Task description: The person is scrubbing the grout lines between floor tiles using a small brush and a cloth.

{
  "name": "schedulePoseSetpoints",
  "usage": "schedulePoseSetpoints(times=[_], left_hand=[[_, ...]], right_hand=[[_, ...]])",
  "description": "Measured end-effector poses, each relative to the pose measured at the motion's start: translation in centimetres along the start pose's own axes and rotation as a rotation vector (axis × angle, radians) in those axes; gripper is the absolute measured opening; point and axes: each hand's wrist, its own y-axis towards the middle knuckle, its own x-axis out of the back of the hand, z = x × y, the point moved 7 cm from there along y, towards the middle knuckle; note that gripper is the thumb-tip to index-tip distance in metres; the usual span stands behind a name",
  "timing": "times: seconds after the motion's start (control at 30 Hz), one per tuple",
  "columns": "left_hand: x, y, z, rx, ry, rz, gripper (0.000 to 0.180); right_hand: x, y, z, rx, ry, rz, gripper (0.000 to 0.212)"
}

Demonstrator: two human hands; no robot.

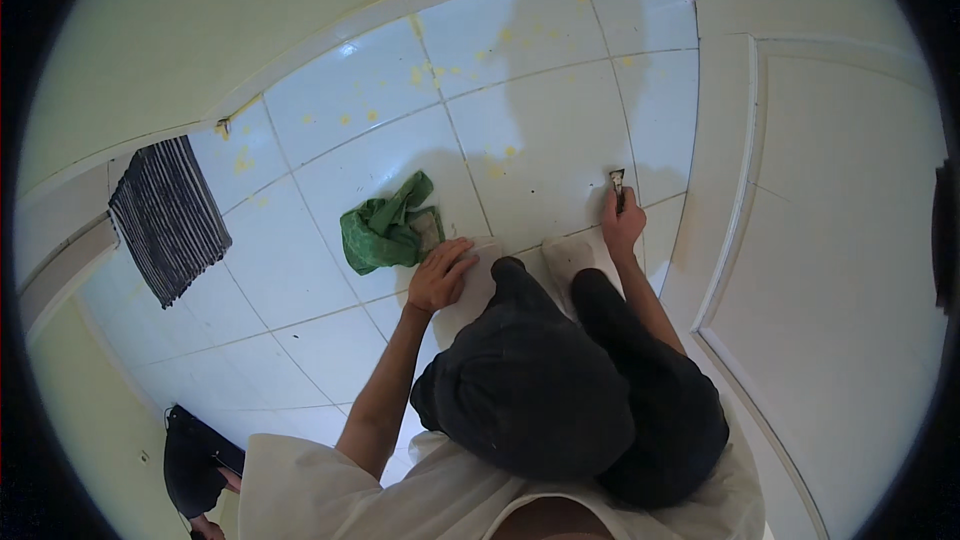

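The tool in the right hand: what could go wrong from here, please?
The scraper-like tool in the right hand might scratch the tiled floor if pressed at a bad angle. The crumpled green cloth lies near the left hand and left foot, so stepping on it could cause a slip.

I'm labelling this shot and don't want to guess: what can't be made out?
Head view:
Small dark-handled tool with a pale flat head: the right hand covers the handle's lower end.
Crumpled green cloth-like bundle: its folds hide the inside.
Dark upright object: cut off by the right fisheye rim.
Dark-clothed other person: cut off by the lower edge.
Tiny dark specks on white square tiles: too small to identify.
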Motion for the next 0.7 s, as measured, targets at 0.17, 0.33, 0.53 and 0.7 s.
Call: schedulePoseSetpoints(times=[0.17, 0.33, 0.53, 0.7], left_hand=[[-0.6, -0.2, 0.3, 0.024, 0.055, 0.014, 0.045], [-0.3, -0.4, 0.6, 0.081, 0.081, -0.048, 0.047], [0.4, -0.7, 0.9, 0.101, 0.072, -0.086, 0.046], [1.0, 0.1, 1.0, 0.092, 0.061, -0.111, 0.043]], right_hand=[[-0.5, 0.0, -2.1, -0.136, 0.295, 0.168, 0.014], [-0.6, 0.3, 1.0, 0.005, 0.483, 0.243, 0.018], [-1.3, 2.2, 6.2, 0.223, 0.444, 0.374, 0.027], [-3.9, 3.5, 5.1, 0.234, 0.518, 0.209, 0.030]])
